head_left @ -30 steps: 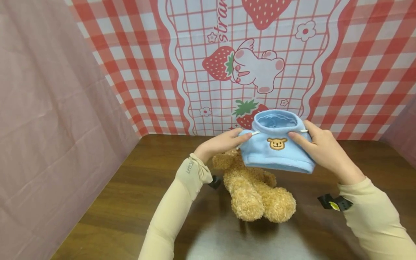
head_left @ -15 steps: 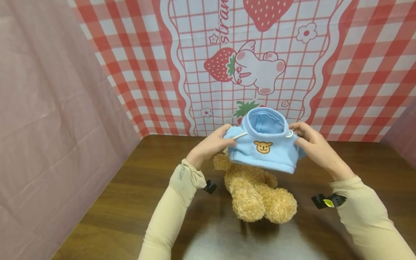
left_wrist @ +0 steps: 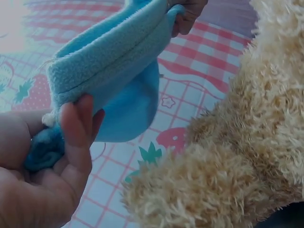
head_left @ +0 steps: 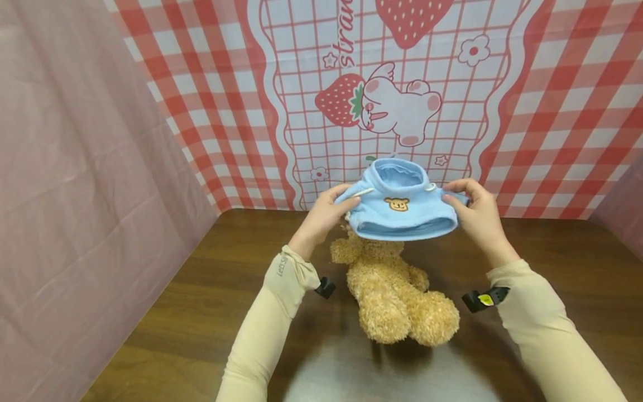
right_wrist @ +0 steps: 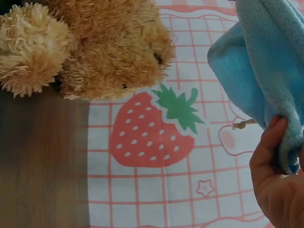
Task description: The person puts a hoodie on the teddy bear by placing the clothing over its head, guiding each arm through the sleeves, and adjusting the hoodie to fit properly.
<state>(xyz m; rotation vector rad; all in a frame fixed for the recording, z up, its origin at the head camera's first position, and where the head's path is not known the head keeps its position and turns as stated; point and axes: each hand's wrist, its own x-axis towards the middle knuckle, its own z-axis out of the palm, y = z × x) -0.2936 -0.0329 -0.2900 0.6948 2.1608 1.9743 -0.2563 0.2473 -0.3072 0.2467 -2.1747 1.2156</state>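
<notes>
Fingers (left_wrist: pixel 78 130) of the left hand (head_left: pixel 321 220) are curled round the left sleeve of a small light blue top (head_left: pixel 422 209), the cloth bunched up in their grip! Over on the right, the right hand (head_left: pixel 479 215) has the other sleeve pinched between thumb and fingers, so the top hangs stretched between the two, held up in the air above the tabletop (head_left: pixel 201 307). Look at the front: a brown bear-face patch (head_left: pixel 397 204) sits in the middle, a white cord (head_left: pixel 363 192) shows by the left hand, the round collar (head_left: pixel 399 172) gapes at the far end, and the hem (head_left: pixel 409 230) gapes on the near side.

Just below and nearer, here's the golden-brown teddy bear (head_left: pixel 379 279), on the tabletop with its two feet toward the near side and its upper part partly hidden behind the top. Cream sleeves (head_left: pixel 268 321) cover both arms, with a black strap (head_left: pixel 486 300) at the right wrist. Behind it all on the far side hangs a red-and-white checked cloth (head_left: pixel 226 111) printed with strawberries, and a pink curtain (head_left: pixel 75 167) drapes down the left
</notes>
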